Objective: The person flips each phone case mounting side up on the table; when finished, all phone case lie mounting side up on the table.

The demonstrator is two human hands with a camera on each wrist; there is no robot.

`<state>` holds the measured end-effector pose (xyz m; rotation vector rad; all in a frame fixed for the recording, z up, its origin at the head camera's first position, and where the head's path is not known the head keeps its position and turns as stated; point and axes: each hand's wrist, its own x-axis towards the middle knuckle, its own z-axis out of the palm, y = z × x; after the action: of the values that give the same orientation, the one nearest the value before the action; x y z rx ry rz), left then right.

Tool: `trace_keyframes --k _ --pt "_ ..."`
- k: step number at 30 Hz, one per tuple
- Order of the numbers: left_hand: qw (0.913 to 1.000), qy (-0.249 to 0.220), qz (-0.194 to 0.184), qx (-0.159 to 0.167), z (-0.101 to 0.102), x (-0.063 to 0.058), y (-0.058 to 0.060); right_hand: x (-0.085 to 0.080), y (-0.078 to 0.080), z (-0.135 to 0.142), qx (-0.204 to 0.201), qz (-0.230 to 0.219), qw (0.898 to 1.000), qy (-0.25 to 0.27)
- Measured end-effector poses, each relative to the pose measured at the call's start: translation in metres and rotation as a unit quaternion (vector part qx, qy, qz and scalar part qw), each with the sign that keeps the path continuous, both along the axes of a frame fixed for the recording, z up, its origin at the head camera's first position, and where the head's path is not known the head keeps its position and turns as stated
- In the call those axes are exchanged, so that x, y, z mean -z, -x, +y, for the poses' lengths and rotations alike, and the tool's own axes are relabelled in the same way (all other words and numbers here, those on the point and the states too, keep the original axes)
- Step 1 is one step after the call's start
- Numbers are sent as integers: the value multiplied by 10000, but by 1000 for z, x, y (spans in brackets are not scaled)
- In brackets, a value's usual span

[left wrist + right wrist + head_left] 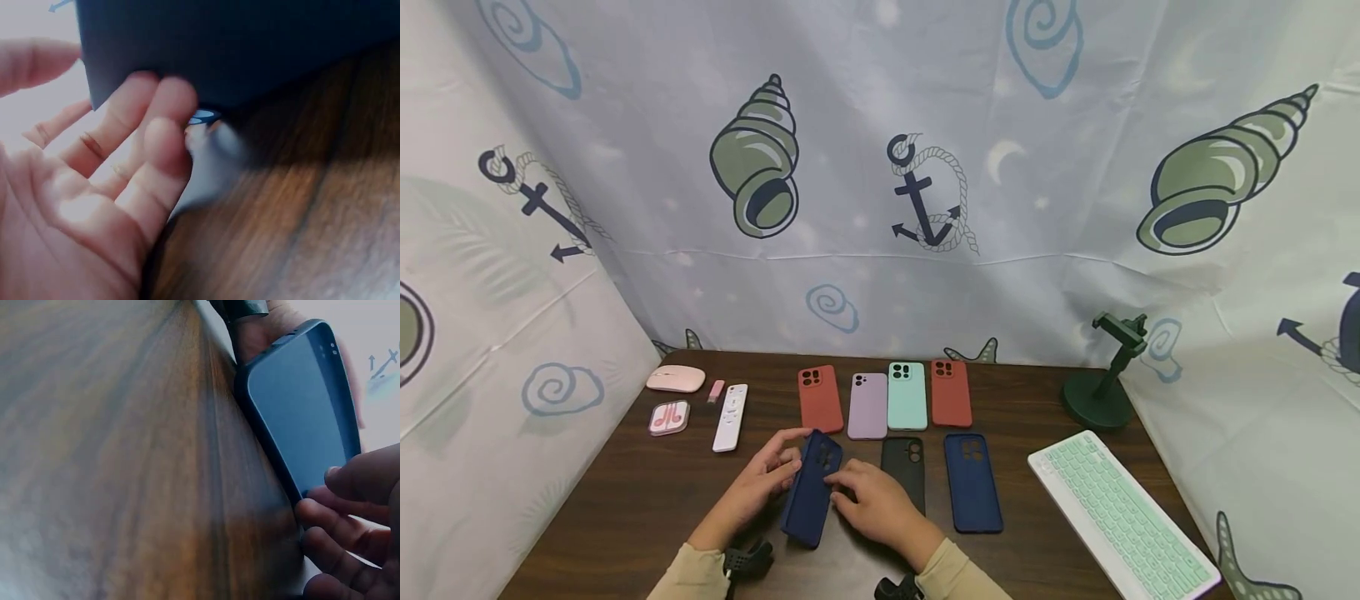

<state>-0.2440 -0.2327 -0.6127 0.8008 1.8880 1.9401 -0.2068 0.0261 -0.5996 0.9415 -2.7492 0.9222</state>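
desk-like corner, printed shell-and-anchor cloth [850, 167] on three sides, wood-grain table [617, 500], keyboard [1123, 517], mouse [676, 379], green stand [1097, 402]

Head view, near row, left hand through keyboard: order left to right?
Left hand → dark blue phone case between the hands → right hand → flat dark blue phone case → white-and-mint keyboard. Left out: black case, partly behind the right hand.

Pale tan sleeves [691, 575], dark wrist straps [727, 568], black rounded wrist cameras [752, 560], bare fingers [172, 100]
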Motion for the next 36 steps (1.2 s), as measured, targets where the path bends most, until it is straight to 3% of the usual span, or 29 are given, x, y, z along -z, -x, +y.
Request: trace_keyframes --k 6,9,11,13,16,18,23,27,32,34,36 --pt "9965 405 634 -351 -3 0 2 0 2 0 199 -55 9996 189" --pt "9867 967 1104 -702 -4 0 0 1 4 0 284 -202 9988 352" --pt "9693 1604 1476 -1141 -5 0 -1 2 5 0 353 -328 9975 510" --pt "9377 2406 1936 -1590 -5 1 -2 3 5 0 426 -447 9959 668" --pt "8871 3338 2498 -1983 -3 2 -2 2 6 2 559 -703 9920 889" --pt "8703 3573 2698 -2054 -1 3 -2 0 7 5 620 -909 9886 1025" --pt "8770 3434 2648 -2067 0 4 1 -1 8 8 645 -1338 9807 1272" --pt "8751 3465 2659 -2082 1 6 4 1 9 10 570 -1605 9743 1475" --pt "8773 3354 2405 -2450 2 8 7 2 9 13 333 -1846 9656 1801" --pt "8828 3192 2215 -2642 2 7 7 2 10 13 187 -2033 9556 2123" --pt "8964 2883 1940 -2751 1 6 8 -1 10 13 103 -2279 9395 2554"
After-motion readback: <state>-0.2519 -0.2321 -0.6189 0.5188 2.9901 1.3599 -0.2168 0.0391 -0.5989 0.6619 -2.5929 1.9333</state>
